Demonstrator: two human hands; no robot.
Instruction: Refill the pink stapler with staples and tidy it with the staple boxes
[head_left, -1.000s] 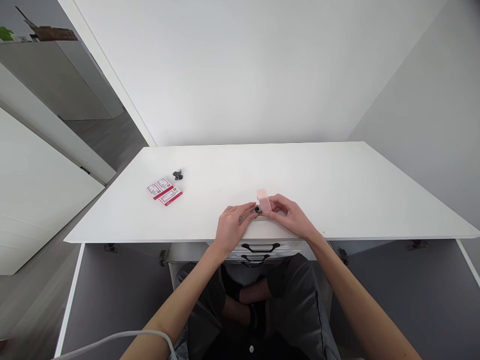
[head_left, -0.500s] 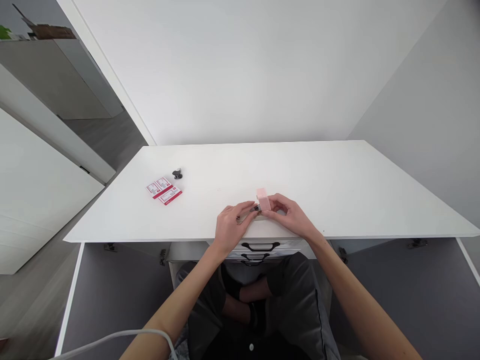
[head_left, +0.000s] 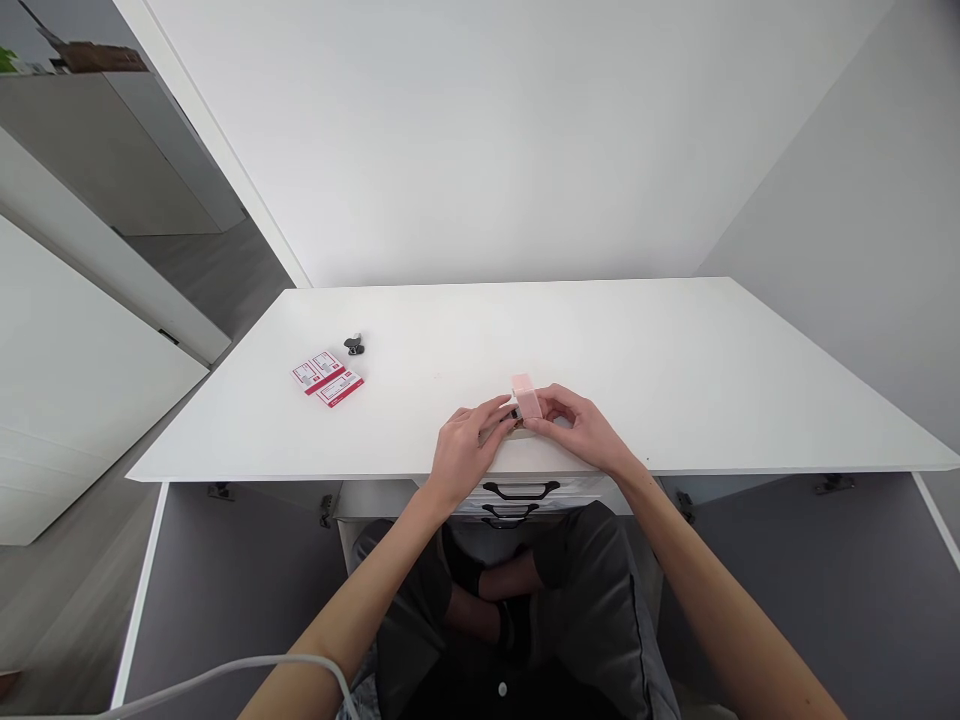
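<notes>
The person is sitting at the white rectangular tabletop (head_left: 675,370), and both hands are working close together at the middle of its near edge. The right hand (head_left: 581,430) is pinching a small pink block of paper (head_left: 526,397) between thumb and fingertips, holding it just above the tabletop with its long side pointing away from the person. The left hand (head_left: 466,450) is closing its thumb and forefinger on a small black clip (head_left: 516,418) that is touching the near left end of the pink block. Whether the clip is already gripping the paper is too small to tell. The two hands are nearly meeting around the block, and both wrists are lying over the near edge.

Well apart from them, toward the far left corner, two small red-and-white cardboard boxes (head_left: 328,376) are lying flat side by side. A second black binder clip (head_left: 355,346) is resting just beyond them.

Below the near edge, black curved drawer handles (head_left: 521,491) are showing between the forearms, above the person's crossed legs in dark grey trousers (head_left: 592,590). A white cable (head_left: 225,672) is running across the lower left corner of the view.
</notes>
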